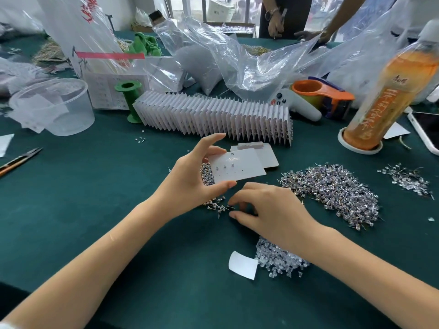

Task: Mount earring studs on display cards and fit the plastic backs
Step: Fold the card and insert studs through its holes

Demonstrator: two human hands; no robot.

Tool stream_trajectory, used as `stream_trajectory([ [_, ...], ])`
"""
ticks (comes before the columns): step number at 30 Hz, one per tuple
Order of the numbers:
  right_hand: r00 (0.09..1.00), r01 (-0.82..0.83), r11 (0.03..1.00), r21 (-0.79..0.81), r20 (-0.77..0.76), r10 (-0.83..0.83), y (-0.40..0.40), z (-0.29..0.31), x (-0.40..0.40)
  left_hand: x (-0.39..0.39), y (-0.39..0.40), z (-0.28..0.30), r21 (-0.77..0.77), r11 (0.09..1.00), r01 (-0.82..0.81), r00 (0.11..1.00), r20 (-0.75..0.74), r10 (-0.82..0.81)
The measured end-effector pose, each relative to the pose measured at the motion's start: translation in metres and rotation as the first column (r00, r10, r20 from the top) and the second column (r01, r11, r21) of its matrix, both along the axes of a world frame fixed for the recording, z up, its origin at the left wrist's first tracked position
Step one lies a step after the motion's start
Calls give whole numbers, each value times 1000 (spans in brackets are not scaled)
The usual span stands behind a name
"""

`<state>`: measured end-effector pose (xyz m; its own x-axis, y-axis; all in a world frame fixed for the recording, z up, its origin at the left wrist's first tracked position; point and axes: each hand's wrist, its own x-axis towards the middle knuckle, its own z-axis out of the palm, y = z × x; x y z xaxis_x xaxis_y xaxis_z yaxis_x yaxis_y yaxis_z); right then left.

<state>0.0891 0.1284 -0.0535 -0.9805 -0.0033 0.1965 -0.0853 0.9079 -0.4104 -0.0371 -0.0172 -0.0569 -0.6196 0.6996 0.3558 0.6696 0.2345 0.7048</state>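
Card (240, 168) pinched at its left edge in the left hand (190, 176) above the desk (95, 186), right hand's (273, 214) grip closing on loose studs (217, 206) just below (three already mounted).

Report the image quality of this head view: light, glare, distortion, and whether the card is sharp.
Head view: even, soft daylight from the windows behind, with only faint shadows under the hands; glare streaks on the plastic bags; wide-angle bending tilts the bottle at the right edge; the card in the left hand is fairly sharp, its print too small to read; the right hand shows no obvious blur.
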Motion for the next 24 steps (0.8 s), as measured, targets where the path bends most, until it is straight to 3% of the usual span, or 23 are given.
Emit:
stream_trajectory([
  [13,999,27,1000,-8,-42,-28,-5,1,0,-1,2,-4,-35,999,16,1000,-16,-17],
  [15,998,17,980,-198,-56,-29,1,9,2,-1,1,-4,-33,999,29,999,-16,-29],
  [19,991,0,803,-596,-105,-78,27,27,-3,1,1,-4,-40,998,45,999,-27,-46],
  [24,963,187,649,-737,7,-270,43,19,-15,5,2,-2,-32,996,85,996,-17,-85],
])
